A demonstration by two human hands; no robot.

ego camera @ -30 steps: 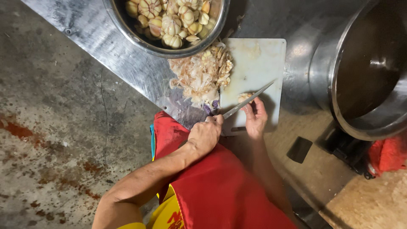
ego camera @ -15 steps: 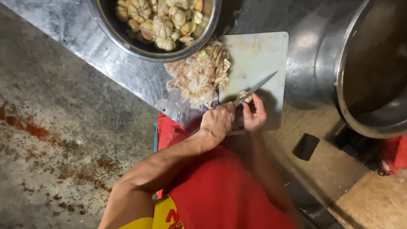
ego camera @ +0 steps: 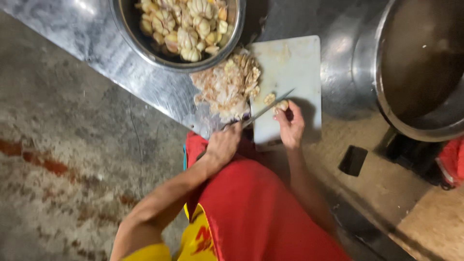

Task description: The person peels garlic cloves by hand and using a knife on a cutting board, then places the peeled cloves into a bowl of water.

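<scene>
From my remote seat I look down on a steel worktable carrying one large metal pot at the right, one steel bowl heaped with garlic bulbs, too many to count, and one white cutting board. One pile of papery garlic skins lies against the board's left edge. My left hand is clenched around the handle of the single knife; my right hand pinches one garlic clove on the board, with a second clove just beyond the blade. To trim well, I judge the fingertips should stay curled back from the edge, the clove pressed flat.
</scene>
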